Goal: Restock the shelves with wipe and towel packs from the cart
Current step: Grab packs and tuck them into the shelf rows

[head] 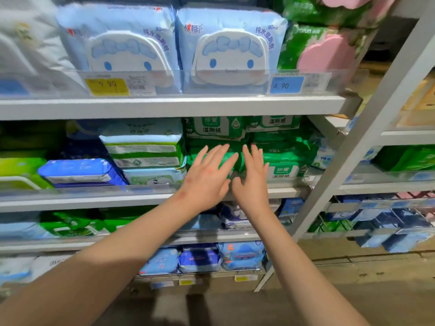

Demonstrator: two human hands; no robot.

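Note:
Stacks of green wipe packs (pixel 286 158) fill the right part of the middle shelf (pixel 94 201). My left hand (pixel 207 177) lies flat with straight spread fingers against the front of a green pack (pixel 197 154) in the left stack. My right hand (pixel 253 180) is beside it, fingers straight and pointing up, touching the packs at the gap between the two stacks. Neither hand holds anything. The cart is out of view.
Light blue packs with a cartoon face (pixel 226 52) stand on the upper shelf above price tags. Blue and white-green packs (pixel 143 151) sit left of the green stacks. Lower shelves (pixel 200 257) hold more packs. A white upright post (pixel 367 128) slants at the right.

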